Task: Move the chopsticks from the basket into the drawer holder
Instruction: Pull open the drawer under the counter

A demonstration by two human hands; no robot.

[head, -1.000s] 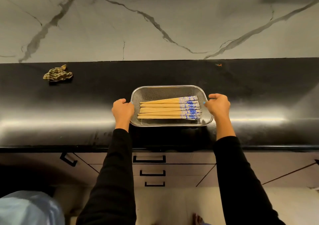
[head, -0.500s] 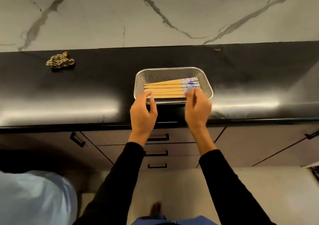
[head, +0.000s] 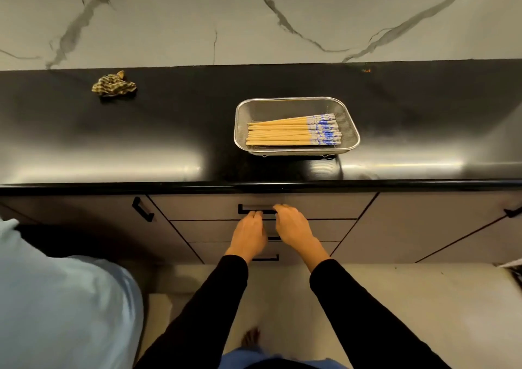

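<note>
Several wooden chopsticks (head: 293,131) with blue-and-white patterned ends lie side by side in a metal mesh basket (head: 296,101) on the black counter. Below the counter edge, the top drawer (head: 197,206) is closed. My right hand (head: 293,226) has its fingers curled over the right end of the black drawer handle (head: 248,209). The fingertips of my left hand (head: 250,234) touch the handle's bar from below. Both hands are away from the basket. The drawer holder is hidden.
A crumpled checked cloth (head: 114,86) lies at the counter's back left. Two more closed drawers (head: 214,228) sit under the top one, with cabinet doors on either side. A pale blue fabric shape (head: 56,298) fills the lower left. A marble wall stands behind the counter.
Both hands let go of the basket's ends, drew back over its front rim, then dropped below the counter edge to the top drawer handle. The basket stays on the counter.
</note>
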